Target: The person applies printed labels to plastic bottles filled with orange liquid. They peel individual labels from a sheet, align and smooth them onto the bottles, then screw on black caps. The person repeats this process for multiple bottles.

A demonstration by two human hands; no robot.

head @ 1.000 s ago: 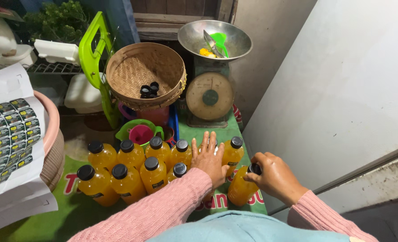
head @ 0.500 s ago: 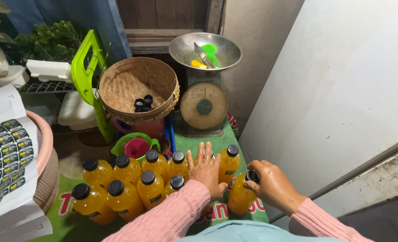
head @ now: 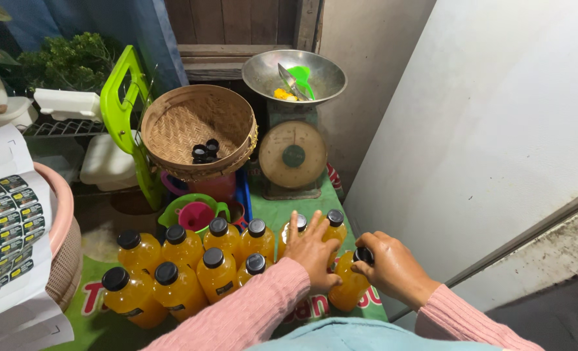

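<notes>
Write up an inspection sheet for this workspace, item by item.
Surface: green printed mat, crowded with bottles.
Job's things: orange-juice bottles with black caps; front right bottle being handled.
Clutter: woven basket holding loose black caps; weighing scale with a scoop in its pan; pink funnel; label sheet.
Grippers: left hand steadies the bottle; right hand has its fingers closed on the bottle's cap.
Cables: nothing seen.
Surroundings: white wall, wooden panel, green plant.

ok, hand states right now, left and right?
Left hand: open, fingers spread, resting on the bottles.
Right hand: closed on the cap of one bottle.
</notes>
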